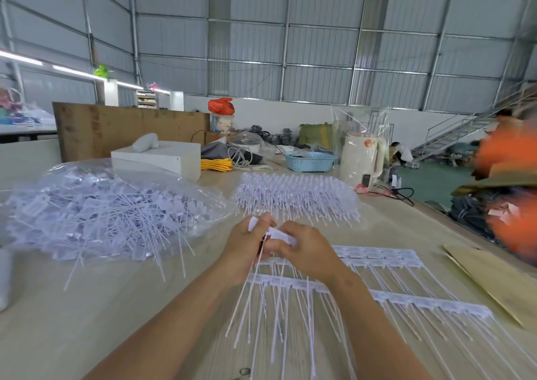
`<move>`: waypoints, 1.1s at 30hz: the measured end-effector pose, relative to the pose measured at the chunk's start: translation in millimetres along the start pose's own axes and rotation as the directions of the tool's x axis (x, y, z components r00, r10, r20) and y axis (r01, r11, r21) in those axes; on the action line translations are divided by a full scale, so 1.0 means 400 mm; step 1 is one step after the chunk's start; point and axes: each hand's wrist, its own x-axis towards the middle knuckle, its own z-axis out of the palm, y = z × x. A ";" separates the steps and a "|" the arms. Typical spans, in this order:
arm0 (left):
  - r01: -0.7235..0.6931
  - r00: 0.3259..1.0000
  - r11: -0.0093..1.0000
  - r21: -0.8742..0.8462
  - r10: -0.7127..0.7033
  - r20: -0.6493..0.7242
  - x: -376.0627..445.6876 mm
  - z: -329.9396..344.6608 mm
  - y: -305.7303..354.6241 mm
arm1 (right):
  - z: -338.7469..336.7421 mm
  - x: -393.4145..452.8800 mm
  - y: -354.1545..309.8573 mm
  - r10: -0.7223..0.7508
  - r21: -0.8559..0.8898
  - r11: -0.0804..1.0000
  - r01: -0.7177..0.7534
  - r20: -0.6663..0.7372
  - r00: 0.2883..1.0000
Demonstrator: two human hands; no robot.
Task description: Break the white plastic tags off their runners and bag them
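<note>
Between both hands, left (247,246) and right (305,248), pinched white tags (279,234) trail stems downward.

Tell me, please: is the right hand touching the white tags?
Touching. In the head view, the right hand curls its fingers round the white tags, and the left hand grips the same bunch.

A white box (162,157) sits far back on the table (87,307), a yellow cord coil (216,164) beside it. Farther right stand a blue basket (309,161) and a cream kettle (361,158).

orange figure (507,158) blurred | runner (293,285) part-hidden under right hand (305,248)
</note>
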 end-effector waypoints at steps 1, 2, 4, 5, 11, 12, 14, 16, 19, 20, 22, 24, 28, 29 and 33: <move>-0.006 1.000 1.000 0.015 0.006 -0.014 0.000 -0.002 0.001 | 0.004 0.000 -0.001 -0.013 -0.024 1.000 0.013 0.006 1.000; -0.011 1.000 1.000 0.025 0.011 -0.019 -0.001 -0.005 0.004 | 0.008 0.000 -0.003 -0.030 -0.034 0.999 0.030 0.005 1.000; -0.021 1.000 0.999 0.040 0.022 -0.019 0.000 -0.010 0.010 | 0.009 0.001 -0.007 -0.064 -0.026 0.998 0.064 -0.003 0.998; -0.021 1.000 0.998 0.061 0.022 -0.019 0.001 -0.012 0.015 | 0.007 0.002 -0.009 -0.078 -0.025 0.997 0.078 -0.003 0.997; 0.094 0.994 0.964 0.249 -0.103 0.026 0.009 -0.030 0.031 | -0.011 0.001 -0.006 -0.099 -0.082 0.992 0.101 0.033 0.995; 0.123 0.989 0.962 0.245 -0.140 0.050 0.009 -0.034 0.038 | -0.013 0.001 -0.007 -0.104 -0.079 0.991 0.106 0.032 0.994; 0.170 0.978 0.953 0.252 -0.193 0.073 0.012 -0.043 0.049 | -0.015 0.002 -0.011 -0.115 -0.060 0.991 0.117 0.038 0.993; 0.191 0.972 0.943 0.272 -0.220 0.079 0.012 -0.049 0.055 | -0.014 0.002 -0.016 -0.125 -0.042 0.991 0.127 0.052 0.991; 0.204 0.966 0.948 0.245 -0.235 0.104 0.008 -0.051 0.064 | -0.021 -0.002 -0.018 -0.123 -0.089 0.988 0.129 0.079 0.989; 0.209 0.964 0.948 0.241 -0.241 0.112 0.007 -0.050 0.068 | -0.026 -0.002 -0.018 -0.114 -0.078 0.990 0.120 0.070 0.991; 0.233 0.952 0.945 0.229 -0.270 0.145 0.008 -0.046 0.073 | -0.030 0.001 -0.026 -0.112 -0.018 0.993 0.113 0.051 0.992; 0.282 0.919 0.940 0.193 -0.323 0.227 0.007 -0.050 0.080 | -0.025 0.001 -0.037 -0.138 0.015 0.990 0.138 0.060 0.989; 0.353 0.896 0.865 -0.358 -0.202 0.395 0.028 -0.157 0.122 | -0.085 -0.013 0.018 -0.009 0.043 0.999 0.011 -0.041 0.999; 0.315 0.922 0.816 -0.485 -0.142 0.360 0.037 -0.192 0.131 | -0.107 -0.018 0.036 0.041 0.080 0.996 -0.031 -0.124 0.991; 0.197 0.980 0.945 -0.261 -0.182 0.080 0.052 -0.170 0.078 | -0.118 -0.015 0.008 0.040 0.390 0.916 0.094 -0.322 0.946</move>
